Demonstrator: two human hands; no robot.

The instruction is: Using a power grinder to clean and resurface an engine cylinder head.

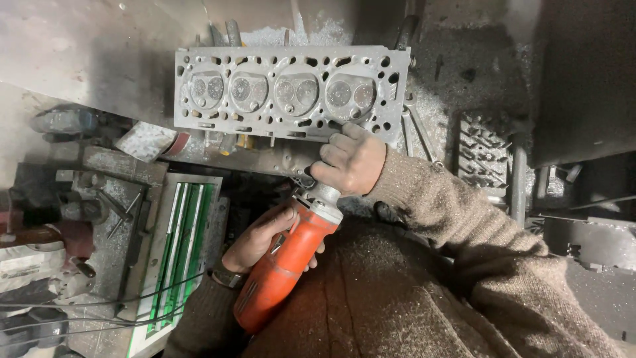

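Observation:
A grey metal cylinder head (291, 93) lies flat on the bench, its several round valve chambers facing up. I hold a red-orange angle grinder (285, 265) below it. My left hand (258, 238) wraps the grinder's red body. My right hand (351, 159) grips the silver gear head at the tool's front, close to the cylinder head's near edge, with the fingertips touching that edge. The disc is hidden under my right hand.
A green and white tray (179, 245) lies at the left with black cables (79, 311) across it. Wrenches (417, 129) and metal dust lie right of the head. A ribbed dark block (483, 156) and a bar (518, 179) stand further right. Tools clutter the left side.

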